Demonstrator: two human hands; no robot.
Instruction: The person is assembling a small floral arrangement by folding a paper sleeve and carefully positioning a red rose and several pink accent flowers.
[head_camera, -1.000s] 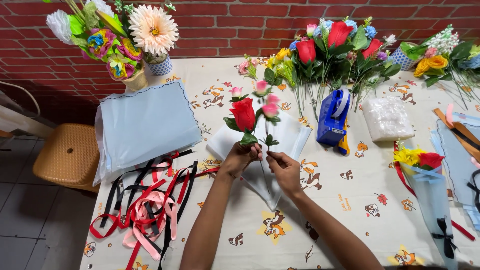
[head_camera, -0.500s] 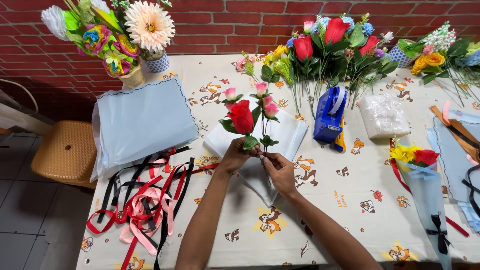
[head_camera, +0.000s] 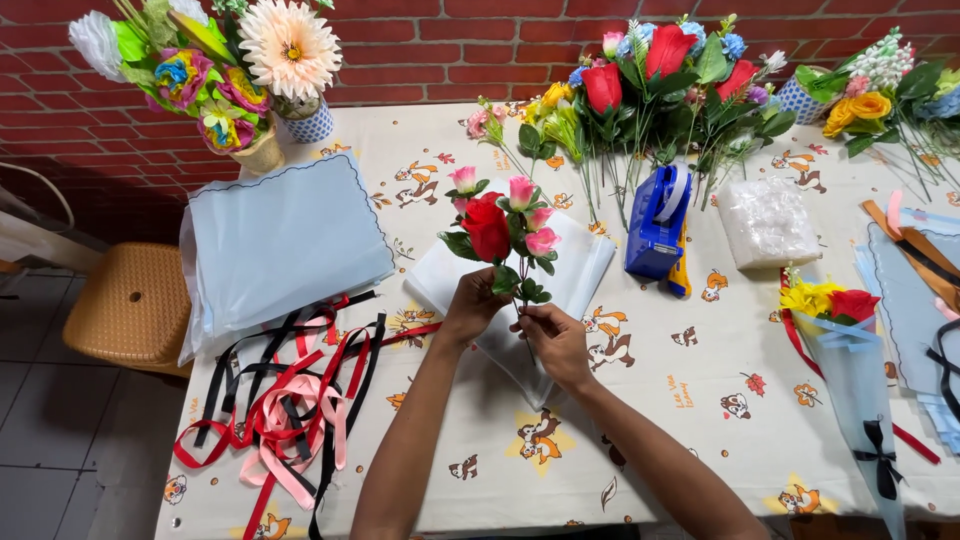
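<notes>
Red, pink and black ribbons (head_camera: 290, 410) lie tangled on the counter (head_camera: 640, 400) beside pale blue wrapping sheets (head_camera: 285, 240). The left hand (head_camera: 470, 308) and right hand (head_camera: 552, 340) each keep a grip pinched on the stems of a rose bunch (head_camera: 500, 225), held upright above a white sheet (head_camera: 580, 270). A blue tape dispenser (head_camera: 657, 222) stands farther right.

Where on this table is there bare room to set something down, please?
Bare cloth lies below the tape dispenser, between the right hand and the wrapped bouquet. The ribbon pile and the back row of loose flowers are crowded.
</notes>
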